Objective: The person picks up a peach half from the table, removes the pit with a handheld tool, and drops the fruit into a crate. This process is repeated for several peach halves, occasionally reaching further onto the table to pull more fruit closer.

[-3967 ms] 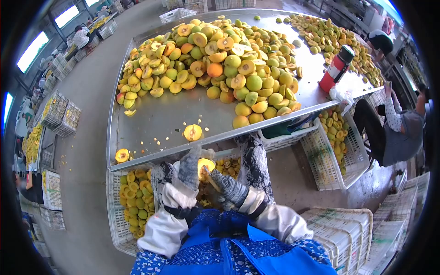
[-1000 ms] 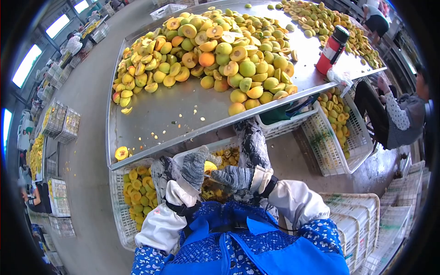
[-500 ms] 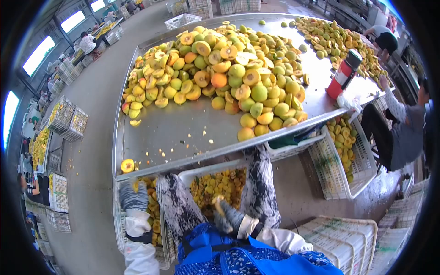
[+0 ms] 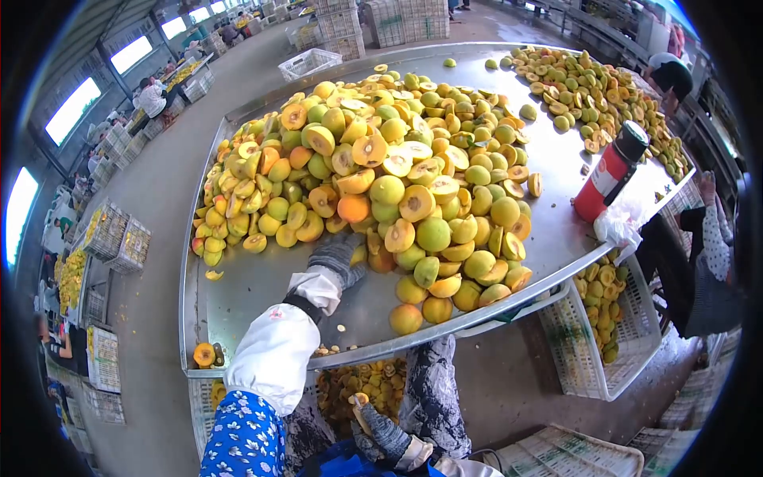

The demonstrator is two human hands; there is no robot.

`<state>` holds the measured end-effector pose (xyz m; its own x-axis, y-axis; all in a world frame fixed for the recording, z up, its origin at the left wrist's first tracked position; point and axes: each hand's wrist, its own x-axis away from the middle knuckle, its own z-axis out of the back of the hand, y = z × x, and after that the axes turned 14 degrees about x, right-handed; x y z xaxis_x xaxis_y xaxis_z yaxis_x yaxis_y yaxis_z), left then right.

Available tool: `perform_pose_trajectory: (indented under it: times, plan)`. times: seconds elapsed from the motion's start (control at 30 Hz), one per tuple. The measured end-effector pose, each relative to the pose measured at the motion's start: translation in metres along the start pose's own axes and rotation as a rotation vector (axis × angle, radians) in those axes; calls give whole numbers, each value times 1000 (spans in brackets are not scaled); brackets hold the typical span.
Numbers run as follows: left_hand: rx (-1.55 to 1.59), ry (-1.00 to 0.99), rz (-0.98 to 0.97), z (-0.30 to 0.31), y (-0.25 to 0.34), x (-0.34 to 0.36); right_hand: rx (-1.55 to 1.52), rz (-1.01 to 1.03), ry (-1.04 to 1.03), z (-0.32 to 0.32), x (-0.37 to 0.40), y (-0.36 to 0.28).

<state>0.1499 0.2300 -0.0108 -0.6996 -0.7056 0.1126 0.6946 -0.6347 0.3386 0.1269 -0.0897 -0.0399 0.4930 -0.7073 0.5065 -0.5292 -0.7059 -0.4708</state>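
My left hand (image 4: 337, 259), in a grey glove, reaches onto the metal table at the front edge of a big pile of halved yellow-green fruit (image 4: 417, 203), which look like peaches. Its fingers are apart around a fruit half at the pile's edge; their tips are partly hidden. Low in front of my lap, my right hand (image 4: 385, 436), gloved too, is closed on a small tan tool (image 4: 360, 401) whose exact kind I cannot make out. Beneath that hand sits a crate of fruit pieces (image 4: 362, 381).
On the metal table (image 4: 254, 294) stand a red flask (image 4: 610, 171) and a crumpled plastic bag (image 4: 620, 222). One fruit half (image 4: 204, 354) lies at the near left corner. A white crate (image 4: 592, 342) of fruit is at the right. A co-worker (image 4: 711, 262) sits beyond it.
My left hand has risen from the crate at lower left and moved up and right to the fruit pile. My right hand stays low with the tan tool. The view has shifted.
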Motion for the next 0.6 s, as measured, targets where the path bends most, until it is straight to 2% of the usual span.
perform_pose_trajectory:
  times: [0.07,0.13,0.2,0.23,0.3,0.33,0.37,0.4,0.47,0.5,0.53,0.57,0.6]
  plan:
    - [36,-2,15,8,2,17,32,-5,-55,-2,4,-2]
    - [81,-44,93,11,3,40,-243,-56,180,-23,2,-10]
    - [747,-48,118,21,-9,68,-300,-50,254,-41,9,-18]
    - [1083,-54,132,24,-15,85,-221,-15,215,-44,19,-24]
    - [1599,41,210,32,-4,124,-62,54,138,-45,43,-38]
    - [1771,153,278,46,16,154,21,87,95,-47,52,-42]
    - [1938,275,352,50,27,178,103,115,49,-50,59,-42]
    - [2041,253,350,42,24,194,120,87,-91,-43,52,-32]
    - [2246,218,341,22,14,224,141,-60,-564,-17,-3,-6]
    - [2272,220,341,13,12,238,195,-87,-672,-10,-22,6]
    - [2255,232,336,6,11,251,417,182,-544,-22,-14,14]
    - [2215,244,329,0,10,264,731,436,-323,-34,-6,22]
    - [2140,260,306,-1,8,275,998,602,-47,-46,2,30]
